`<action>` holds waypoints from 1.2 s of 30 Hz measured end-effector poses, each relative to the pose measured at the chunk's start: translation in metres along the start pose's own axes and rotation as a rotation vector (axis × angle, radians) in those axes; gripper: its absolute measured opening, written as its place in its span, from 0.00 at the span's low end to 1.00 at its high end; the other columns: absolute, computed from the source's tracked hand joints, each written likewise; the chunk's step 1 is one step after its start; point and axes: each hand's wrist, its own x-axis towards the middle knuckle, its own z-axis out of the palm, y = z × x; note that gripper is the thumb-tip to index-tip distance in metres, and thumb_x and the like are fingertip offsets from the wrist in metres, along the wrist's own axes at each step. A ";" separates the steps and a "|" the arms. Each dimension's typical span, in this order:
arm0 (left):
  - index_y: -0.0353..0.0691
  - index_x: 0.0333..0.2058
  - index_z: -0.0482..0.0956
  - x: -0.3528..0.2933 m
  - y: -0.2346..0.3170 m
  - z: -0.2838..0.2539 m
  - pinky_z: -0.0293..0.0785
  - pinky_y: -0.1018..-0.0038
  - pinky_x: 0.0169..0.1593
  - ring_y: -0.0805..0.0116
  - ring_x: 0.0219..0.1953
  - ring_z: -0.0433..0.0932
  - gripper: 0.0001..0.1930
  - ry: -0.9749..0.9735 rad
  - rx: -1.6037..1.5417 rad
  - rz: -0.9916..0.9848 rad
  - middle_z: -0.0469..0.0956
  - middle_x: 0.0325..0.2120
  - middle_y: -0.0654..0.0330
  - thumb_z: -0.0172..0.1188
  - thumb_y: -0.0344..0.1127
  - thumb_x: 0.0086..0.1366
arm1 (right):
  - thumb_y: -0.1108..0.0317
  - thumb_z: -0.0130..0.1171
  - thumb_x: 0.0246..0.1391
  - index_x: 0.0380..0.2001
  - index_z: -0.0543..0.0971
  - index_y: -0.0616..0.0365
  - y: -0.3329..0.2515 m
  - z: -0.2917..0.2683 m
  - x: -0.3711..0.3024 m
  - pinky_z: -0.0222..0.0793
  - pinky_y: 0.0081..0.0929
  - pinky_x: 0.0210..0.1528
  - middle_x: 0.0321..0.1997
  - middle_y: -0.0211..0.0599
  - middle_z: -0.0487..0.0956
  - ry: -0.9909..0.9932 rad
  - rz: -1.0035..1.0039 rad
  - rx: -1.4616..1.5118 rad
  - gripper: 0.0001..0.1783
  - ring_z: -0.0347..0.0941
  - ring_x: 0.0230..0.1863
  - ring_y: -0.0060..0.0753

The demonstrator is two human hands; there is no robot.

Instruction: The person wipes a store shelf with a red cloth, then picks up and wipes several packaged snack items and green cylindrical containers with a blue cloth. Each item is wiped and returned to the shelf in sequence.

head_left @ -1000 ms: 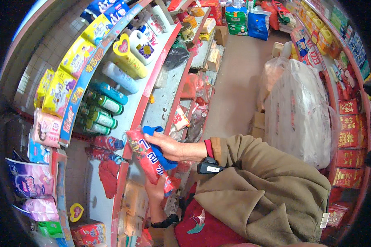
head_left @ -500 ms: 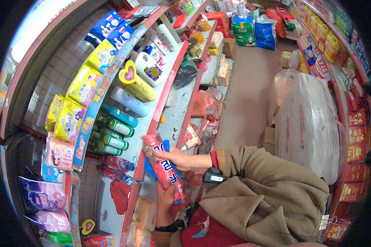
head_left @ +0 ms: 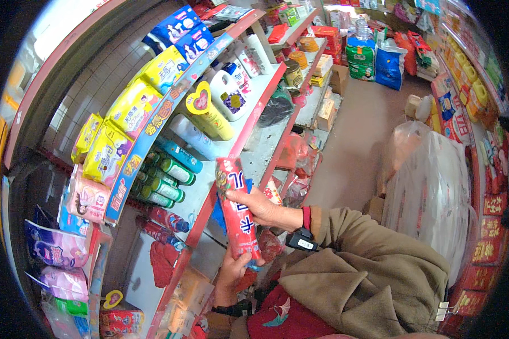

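A long red plastic package (head_left: 240,212) with blue and white print is held between my two hands, its upper end over the shelf edge. My right hand (head_left: 261,208) grips its middle from the right, thumb across the front and fingers hidden behind. At its lower end my left hand (head_left: 231,273) is closed on it, the thumb lying on the front. A blue cloth (head_left: 218,220) shows behind the package on both sides; which fingers hold it is hidden. Green bottles (head_left: 167,189) and a blue bottle (head_left: 182,156) lie close by on the shelf.
Yellow packs (head_left: 133,107) line the upper shelf at left. A white jug (head_left: 227,96) and a yellow bottle (head_left: 212,121) are farther along. A red cloth (head_left: 163,264) hangs at the lower shelf. Across the aisle stands a plastic-covered stack (head_left: 430,181).
The package has swung more upright, and my left thumb now shows on its lower front. The shelves have shifted and turned in view as my head moved.
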 end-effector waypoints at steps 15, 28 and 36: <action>0.41 0.48 0.68 0.016 0.006 0.010 0.60 0.81 0.20 0.77 0.21 0.70 0.10 0.120 0.036 0.069 0.73 0.28 0.64 0.54 0.32 0.70 | 0.59 0.63 0.60 0.43 0.74 0.56 0.009 0.008 -0.003 0.75 0.25 0.35 0.34 0.28 0.79 0.007 0.011 -0.187 0.15 0.77 0.32 0.21; 0.43 0.50 0.66 0.004 -0.004 0.003 0.65 0.79 0.21 0.78 0.20 0.70 0.18 0.350 0.167 0.211 0.75 0.29 0.65 0.62 0.39 0.67 | 0.59 0.62 0.61 0.42 0.76 0.58 0.024 0.006 -0.007 0.75 0.30 0.41 0.38 0.32 0.80 0.017 0.223 -0.410 0.14 0.78 0.37 0.25; 0.42 0.53 0.66 -0.035 -0.015 -0.001 0.64 0.81 0.20 0.81 0.19 0.68 0.20 0.404 0.150 0.198 0.74 0.29 0.66 0.62 0.37 0.66 | 0.50 0.56 0.64 0.54 0.71 0.57 0.019 0.012 0.021 0.74 0.34 0.50 0.48 0.32 0.78 0.009 0.161 -0.266 0.25 0.76 0.47 0.29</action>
